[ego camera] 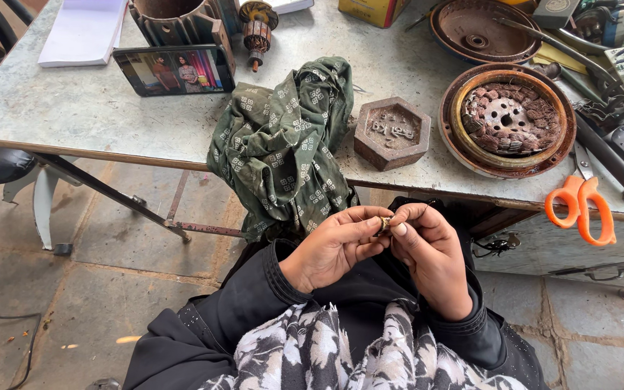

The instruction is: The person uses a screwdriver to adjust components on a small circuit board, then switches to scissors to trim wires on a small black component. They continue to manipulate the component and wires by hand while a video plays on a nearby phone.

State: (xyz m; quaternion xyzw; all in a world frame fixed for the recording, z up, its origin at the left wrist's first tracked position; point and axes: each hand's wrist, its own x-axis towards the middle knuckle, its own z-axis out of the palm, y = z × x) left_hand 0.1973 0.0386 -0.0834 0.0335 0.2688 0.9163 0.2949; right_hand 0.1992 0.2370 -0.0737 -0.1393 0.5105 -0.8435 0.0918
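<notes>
Held item: a small brass-coloured part, pinched between both hands above the person's lap, just in front of the table edge.
Handling: judged light, rigid and easy to drop; best taken by its sides with fingertips.
Left hand: thumb and forefinger closed on the part, wrist bent inward, black sleeve to the wrist.
Right hand: fingertips grasping the same part from the opposite side, knuckles raised.
Nearby: green patterned cloth, hexagonal metal block, wound stator, orange scissors.
</notes>
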